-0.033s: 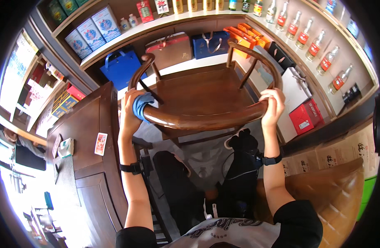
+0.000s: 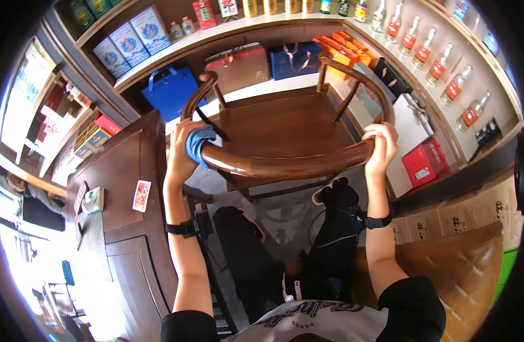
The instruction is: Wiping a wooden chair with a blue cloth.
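Curved shelves (image 2: 216, 36), grey floor (image 2: 287, 211), dark wooden cabinet (image 2: 122, 171) — white glare (image 2: 13, 245) at left

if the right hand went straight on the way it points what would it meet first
The right hand rests on the chair's curved wooden rail, so that comes first; beyond it, probably the white gift package, though depth is unclear.

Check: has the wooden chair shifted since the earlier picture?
No, not visibly: the wooden chair keeps its place against the ribboned blue bag behind it, so there is no direction to give.
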### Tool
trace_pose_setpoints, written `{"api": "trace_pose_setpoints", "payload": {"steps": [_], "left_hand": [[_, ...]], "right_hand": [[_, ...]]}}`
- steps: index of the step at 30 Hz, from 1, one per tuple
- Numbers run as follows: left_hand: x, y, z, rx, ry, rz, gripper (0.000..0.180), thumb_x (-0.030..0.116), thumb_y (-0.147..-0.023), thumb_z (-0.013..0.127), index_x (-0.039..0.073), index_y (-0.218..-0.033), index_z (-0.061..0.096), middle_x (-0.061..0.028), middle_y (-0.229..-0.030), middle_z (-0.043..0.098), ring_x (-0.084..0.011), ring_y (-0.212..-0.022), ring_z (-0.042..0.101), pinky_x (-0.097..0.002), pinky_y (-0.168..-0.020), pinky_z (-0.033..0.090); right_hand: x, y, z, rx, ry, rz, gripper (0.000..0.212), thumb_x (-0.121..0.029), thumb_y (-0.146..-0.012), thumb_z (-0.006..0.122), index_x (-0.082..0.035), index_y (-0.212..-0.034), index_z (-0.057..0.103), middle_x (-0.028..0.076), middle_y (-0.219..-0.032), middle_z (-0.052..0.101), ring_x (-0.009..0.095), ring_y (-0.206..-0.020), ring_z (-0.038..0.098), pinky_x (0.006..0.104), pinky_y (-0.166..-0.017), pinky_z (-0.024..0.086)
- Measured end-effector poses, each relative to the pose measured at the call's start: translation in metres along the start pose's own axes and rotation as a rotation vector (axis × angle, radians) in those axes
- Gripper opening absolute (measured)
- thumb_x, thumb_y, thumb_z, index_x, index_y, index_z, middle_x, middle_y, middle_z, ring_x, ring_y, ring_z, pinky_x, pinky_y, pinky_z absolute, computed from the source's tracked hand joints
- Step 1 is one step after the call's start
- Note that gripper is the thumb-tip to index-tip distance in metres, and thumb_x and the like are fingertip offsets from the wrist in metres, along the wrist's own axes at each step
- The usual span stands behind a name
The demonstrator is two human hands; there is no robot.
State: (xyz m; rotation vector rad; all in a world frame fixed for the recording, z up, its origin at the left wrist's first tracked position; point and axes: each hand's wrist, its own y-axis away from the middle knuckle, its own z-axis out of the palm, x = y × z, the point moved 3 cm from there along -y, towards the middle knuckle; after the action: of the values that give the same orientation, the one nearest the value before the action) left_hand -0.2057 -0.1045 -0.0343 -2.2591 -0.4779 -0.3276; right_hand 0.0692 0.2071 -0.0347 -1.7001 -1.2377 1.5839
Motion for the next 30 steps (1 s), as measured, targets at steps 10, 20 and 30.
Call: {"api": "trace_pose_setpoints", "payload": {"steps": [10, 20, 30], "left_hand": [[-0.021, -0.028, -0.028, -0.591, 0.551, -0.019, 0.052, 0.02, -0.076, 0.062, 0.001, -0.123, 0.054, -0.0114, -0.132, 0.05, -0.0311, -0.135, 0.03, -0.0435, -0.112, 0.017], [-0.082, -0.054, 0.006, -0.548, 0.458, -0.538, 0.053, 0.009, -0.088, 0.054, 0.0, -0.137, 0.035, -0.008, -0.123, 0.053, -0.0168, -0.111, 0.049, -0.0276, -0.098, 0.037], [-0.183, -0.113, 0.059, -0.917, -0.147, -0.501, 0.092, 0.03, -0.073, 0.065, -0.008, -0.142, 0.016, -0.0247, -0.117, 0.053, -0.0296, -0.107, 0.055, -0.0327, -0.091, 0.043]], "right_hand": [[0.006, 0.008, -0.007, 0.018, -0.06, 0.09, 0.029, -0.017, -0.091, 0.038, 0.0, -0.082, 0.059, 0.008, -0.064, 0.059, 0.019, -0.073, 0.051, 0.0375, -0.097, 0.03], [-0.003, 0.005, -0.016, -0.031, 0.0, 0.06, 0.025, -0.01, -0.087, 0.036, 0.001, -0.085, 0.059, 0.007, -0.065, 0.058, 0.018, -0.071, 0.051, 0.0395, -0.099, 0.031], [-0.014, 0.001, -0.016, -0.025, 0.048, 0.042, 0.028, -0.015, -0.084, 0.035, 0.0, -0.082, 0.058, 0.008, -0.064, 0.055, 0.021, -0.074, 0.051, 0.0433, -0.097, 0.035]]}}
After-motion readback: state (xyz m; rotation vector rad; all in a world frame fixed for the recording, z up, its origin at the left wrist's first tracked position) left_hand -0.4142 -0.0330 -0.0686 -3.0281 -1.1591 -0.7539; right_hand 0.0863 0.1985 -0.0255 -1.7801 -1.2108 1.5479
